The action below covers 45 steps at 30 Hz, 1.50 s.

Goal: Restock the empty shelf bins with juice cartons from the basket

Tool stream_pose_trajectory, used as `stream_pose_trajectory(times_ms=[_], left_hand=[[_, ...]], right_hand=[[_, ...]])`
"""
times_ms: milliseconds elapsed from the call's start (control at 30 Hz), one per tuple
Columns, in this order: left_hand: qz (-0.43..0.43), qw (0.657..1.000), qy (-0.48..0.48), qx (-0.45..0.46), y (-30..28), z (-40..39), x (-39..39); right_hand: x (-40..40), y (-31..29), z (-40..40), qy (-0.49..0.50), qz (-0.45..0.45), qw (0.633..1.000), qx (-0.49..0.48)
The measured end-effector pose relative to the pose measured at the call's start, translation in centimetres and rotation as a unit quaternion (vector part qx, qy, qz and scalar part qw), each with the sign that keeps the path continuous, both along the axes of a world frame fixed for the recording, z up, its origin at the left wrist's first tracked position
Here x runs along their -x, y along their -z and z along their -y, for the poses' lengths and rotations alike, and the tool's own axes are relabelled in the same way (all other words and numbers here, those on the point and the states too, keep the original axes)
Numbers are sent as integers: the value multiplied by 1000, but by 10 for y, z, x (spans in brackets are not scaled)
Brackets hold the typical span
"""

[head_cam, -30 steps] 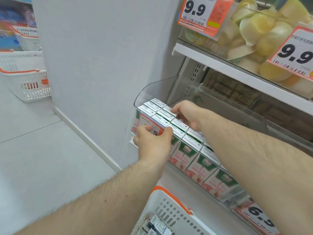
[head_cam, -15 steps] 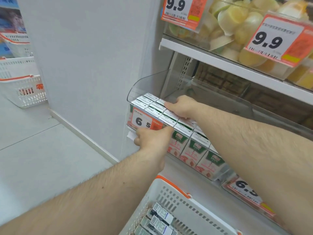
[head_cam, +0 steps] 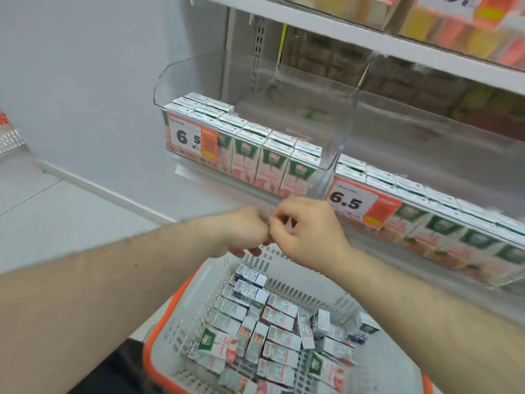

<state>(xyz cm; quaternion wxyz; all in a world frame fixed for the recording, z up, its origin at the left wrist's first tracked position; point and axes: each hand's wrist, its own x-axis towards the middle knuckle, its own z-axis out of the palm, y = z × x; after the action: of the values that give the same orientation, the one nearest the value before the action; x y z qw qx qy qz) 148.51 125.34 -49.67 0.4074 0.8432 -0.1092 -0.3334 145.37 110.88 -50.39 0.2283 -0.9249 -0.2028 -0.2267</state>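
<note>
Both hands (head_cam: 284, 228) above basket (head_cam: 181, 308), seemingly empty

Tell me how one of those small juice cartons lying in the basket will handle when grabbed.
Each juice carton looks like a small boxy pack, so probably stiff and easy to pinch. Flat sides suggest no rolling. They lie loosely jumbled in the basket, so neighbours may shift.

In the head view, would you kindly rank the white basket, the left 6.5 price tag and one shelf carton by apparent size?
1. White basket, though nearest the camera.
2. Left 6.5 price tag.
3. Shelf carton, looking similar; order unsure.
</note>
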Motion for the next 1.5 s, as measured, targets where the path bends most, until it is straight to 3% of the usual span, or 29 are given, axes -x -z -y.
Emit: stream_pose_trajectory(times_ms=[200,333,467,533,633,733,900,1067,1167,1233,1300,1367,1500], left_hand=[[64,992,20,-105,41,0,13],[86,978,76,-176,73,0,22],[6,949,155,-275,121,4,23],[-50,940,118,-317,149,7,25],[-61,919,62,-384,197,7,40],[-42,890,69,-449,238,7,57],[-79,903,9,-422,268,10,60],[-74,901,-33,-426,281,11,59],[-113,919,-113,-361,278,9,54],[-196,922,-247,-223,274,4,48],[-278,892,-351,-58,263,2,43],[-347,851,-392,49,248,2,40],[-406,821,-355,188,211,16,36]], right_hand=[[39,80,26,119,-215,967,-68],[54,125,38,113,-368,922,45],[64,164,43,39,-554,788,264],[66,179,46,19,-595,752,283],[62,196,45,25,-608,764,213],[47,214,41,43,-614,779,118],[25,253,23,137,-577,805,-14],[8,285,3,228,-542,797,-136],[2,293,3,240,-500,821,-136],[6,288,8,229,-477,836,-144],[14,274,16,206,-452,855,-150],[23,251,31,167,-434,872,-153],[44,188,70,135,-412,892,-123]])
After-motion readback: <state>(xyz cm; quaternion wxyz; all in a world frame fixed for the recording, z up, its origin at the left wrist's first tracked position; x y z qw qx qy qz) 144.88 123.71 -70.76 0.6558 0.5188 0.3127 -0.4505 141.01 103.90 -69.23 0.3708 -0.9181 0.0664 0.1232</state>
